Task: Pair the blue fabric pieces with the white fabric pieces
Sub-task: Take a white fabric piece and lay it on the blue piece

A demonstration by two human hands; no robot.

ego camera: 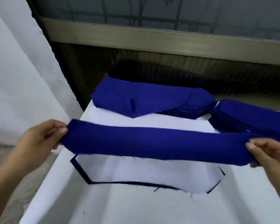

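Largest first: a table (55,191) under a smooth white cover, matte and faintly creased, filling the view from 6 o'clock up to centre. On it, just toward 6 o'clock from centre, a white fabric piece (141,172), flat, angular in outline with clipped corners, a thin dark-blue edge peeping out along its near and side borders, probably a blue piece lying beneath. Above that, lifted clear of the table and stretched across the middle from 9 to 3 o'clock, the blue fabric strip (152,143): long, narrow, deep royal blue, with a fuzzy woollen-looking nap, sagging slightly between its ends. Judged light, soft and limp, neither slippery nor fragile; likely to fold or twist if taken at one end only, so best taken at both short ends and kept gently taut, as here. At 12 o'clock, a stack of blue pieces (144,97) in the same cloth, pointed along the near edge, frayed layers showing at its right side. At 2 o'clock, a second blue stack (249,117), narrow strips in neat layers, running off the right edge. Smallest: left grip (39,136) at 9 o'clock, thumb over and fingers under, pinching the strip's left end; right grip (268,157) at 3 o'clock, closed likewise on the right end.
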